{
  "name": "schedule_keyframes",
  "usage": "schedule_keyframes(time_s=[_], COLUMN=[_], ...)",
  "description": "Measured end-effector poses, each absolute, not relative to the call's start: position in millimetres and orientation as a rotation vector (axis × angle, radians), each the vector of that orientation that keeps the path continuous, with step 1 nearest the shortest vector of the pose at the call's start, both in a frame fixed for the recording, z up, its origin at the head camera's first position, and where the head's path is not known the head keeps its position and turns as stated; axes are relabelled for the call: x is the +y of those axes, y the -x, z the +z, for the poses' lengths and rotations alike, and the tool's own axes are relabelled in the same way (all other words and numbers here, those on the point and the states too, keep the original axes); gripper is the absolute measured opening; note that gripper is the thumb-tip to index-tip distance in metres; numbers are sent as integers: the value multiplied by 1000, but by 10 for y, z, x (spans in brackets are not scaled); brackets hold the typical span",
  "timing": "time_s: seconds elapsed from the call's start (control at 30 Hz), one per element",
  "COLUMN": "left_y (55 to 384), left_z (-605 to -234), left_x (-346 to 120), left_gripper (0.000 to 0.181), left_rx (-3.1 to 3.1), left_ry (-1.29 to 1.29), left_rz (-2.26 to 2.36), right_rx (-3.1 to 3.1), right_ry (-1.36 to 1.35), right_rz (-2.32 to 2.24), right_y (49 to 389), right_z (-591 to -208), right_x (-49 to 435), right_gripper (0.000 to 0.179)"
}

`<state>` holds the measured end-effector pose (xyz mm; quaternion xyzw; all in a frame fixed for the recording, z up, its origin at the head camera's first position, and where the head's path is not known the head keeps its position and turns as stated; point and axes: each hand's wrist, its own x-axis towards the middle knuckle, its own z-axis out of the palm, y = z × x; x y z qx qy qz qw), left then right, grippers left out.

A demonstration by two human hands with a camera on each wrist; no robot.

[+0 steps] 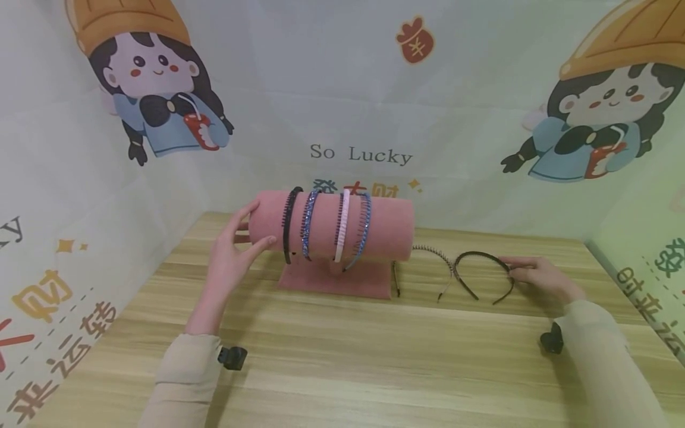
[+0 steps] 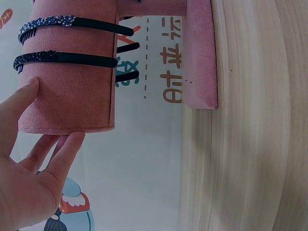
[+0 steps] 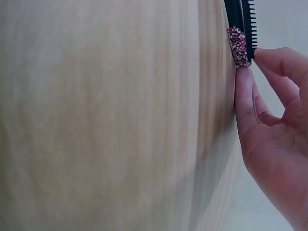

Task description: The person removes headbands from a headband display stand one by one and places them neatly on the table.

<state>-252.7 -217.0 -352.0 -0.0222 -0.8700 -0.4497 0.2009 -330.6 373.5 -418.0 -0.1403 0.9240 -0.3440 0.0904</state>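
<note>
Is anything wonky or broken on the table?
Yes, one thing looks wonky: the blue headband nearest the right end of the pink stand. It slants more than the rest, with its lower end swung toward the pale headband. Nothing looks broken or spilled.

The stand [image 1: 392,229] is plain pink, its headbands [image 1: 345,226] black, blue or pale pink. Nearest the right edge of the tabletop [image 1: 342,356], a black headband [image 3: 238,45] has pink-and-silver speckles.
</note>
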Motion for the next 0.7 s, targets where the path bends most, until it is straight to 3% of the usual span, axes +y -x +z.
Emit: schedule_keyframes(time_s=[0.7], left_y=[2526], left_z=[-3526], left_x=[-2173], left_gripper=[72], left_rx=[-2438], left_ry=[59], left_rz=[-1248], right_rx=[2761], right_ry=[475], right_rz=[-1019], right_y=[3267], right_z=[-4197], right_x=[3776], right_gripper=[47])
